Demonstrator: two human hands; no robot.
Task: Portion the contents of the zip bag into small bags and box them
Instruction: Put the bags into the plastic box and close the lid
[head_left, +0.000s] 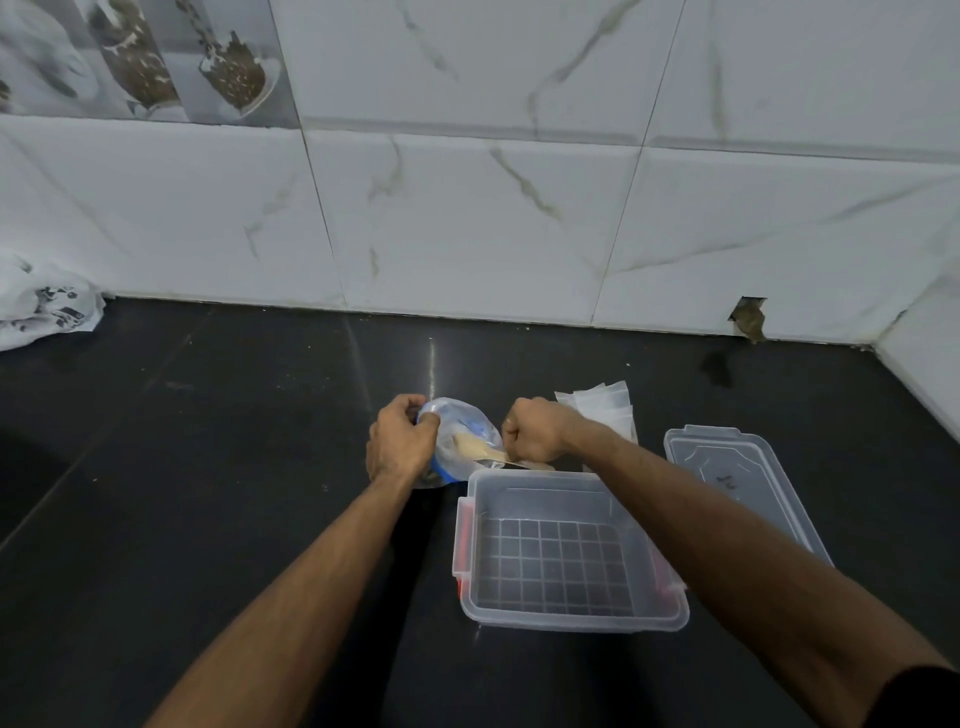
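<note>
My left hand (402, 441) grips the zip bag (464, 441) mouth, right hand (531, 435) fisted on a spoon (480, 450). Bag's floppy and slick, so I'd hold the rim.

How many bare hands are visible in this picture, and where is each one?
2. The left hand grips the zip bag behind the clear box; the right hand holds a wooden spoon in that bag.

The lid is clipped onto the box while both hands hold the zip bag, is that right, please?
Not quite: the head view shows the lid lying on the counter to the right of the open box. The left hand and right hand do hold the zip bag.
</note>
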